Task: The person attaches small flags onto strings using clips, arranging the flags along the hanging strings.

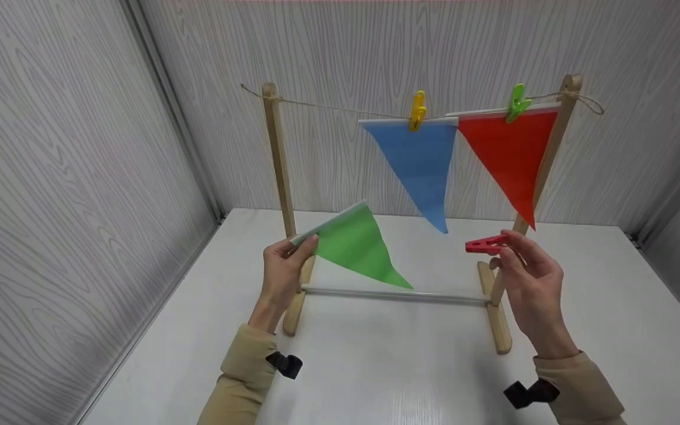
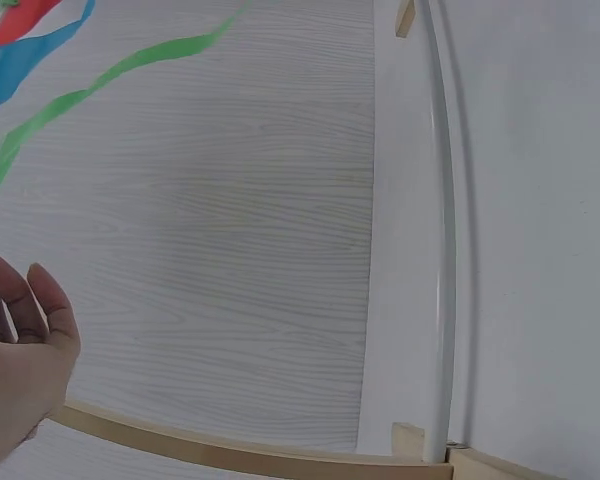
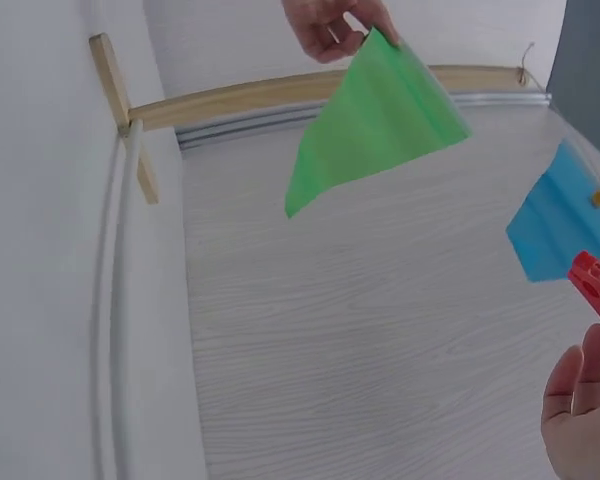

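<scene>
My left hand [image 1: 284, 265] pinches a green triangular flag [image 1: 360, 245] by the left end of its white top edge, and the flag's tip hangs down to the right. A red clothespin [image 1: 484, 244] is held between the thumb and fingers of my right hand [image 1: 532, 283], its jaws pointing left. Above, a blue flag [image 1: 419, 162] hangs from the string [image 1: 340, 108] under a yellow clothespin [image 1: 417, 111]. Right beside it hangs a red flag [image 1: 511, 147] with a green clothespin [image 1: 517, 104]. In the right wrist view the green flag [image 3: 375, 125] shows its full face.
The string is tied between a left wooden post [image 1: 279, 159] and a right wooden post [image 1: 552, 141]. A pale rod [image 1: 396, 295] joins their feet low across the white table [image 1: 399, 366]. Grey wood-grain panels [image 1: 328, 47] stand behind and at both sides.
</scene>
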Demonstrator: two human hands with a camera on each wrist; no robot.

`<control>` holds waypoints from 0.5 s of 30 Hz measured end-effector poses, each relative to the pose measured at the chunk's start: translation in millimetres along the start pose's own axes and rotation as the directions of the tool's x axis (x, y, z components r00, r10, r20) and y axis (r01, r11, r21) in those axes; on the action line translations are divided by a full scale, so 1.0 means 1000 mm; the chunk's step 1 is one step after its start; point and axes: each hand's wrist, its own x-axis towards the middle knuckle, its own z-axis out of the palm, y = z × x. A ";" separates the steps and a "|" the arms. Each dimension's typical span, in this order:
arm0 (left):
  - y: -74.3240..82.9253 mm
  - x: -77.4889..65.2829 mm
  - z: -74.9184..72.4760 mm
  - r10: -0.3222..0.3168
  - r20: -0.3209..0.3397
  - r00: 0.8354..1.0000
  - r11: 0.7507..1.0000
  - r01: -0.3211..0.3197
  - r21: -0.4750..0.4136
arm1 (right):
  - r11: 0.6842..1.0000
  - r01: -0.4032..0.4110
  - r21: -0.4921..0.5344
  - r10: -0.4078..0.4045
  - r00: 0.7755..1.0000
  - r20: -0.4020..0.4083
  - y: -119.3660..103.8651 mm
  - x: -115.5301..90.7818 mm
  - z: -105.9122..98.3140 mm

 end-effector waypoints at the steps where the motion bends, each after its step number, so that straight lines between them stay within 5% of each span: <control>1: 0.002 0.001 -0.001 0.004 0.000 1.000 1.000 -0.004 -0.004 | 1.000 0.008 -0.019 -0.008 1.000 -0.003 -0.002 0.004 0.006; 9: 0.021 0.007 -0.001 0.036 -0.030 0.999 0.999 -0.035 0.022 | 0.993 0.110 -0.031 -0.105 0.987 0.125 -0.014 0.027 0.042; 15: 0.036 0.013 0.001 0.072 -0.044 0.996 0.997 -0.070 0.040 | 0.975 0.145 -0.168 -0.122 0.983 0.138 -0.023 0.044 0.068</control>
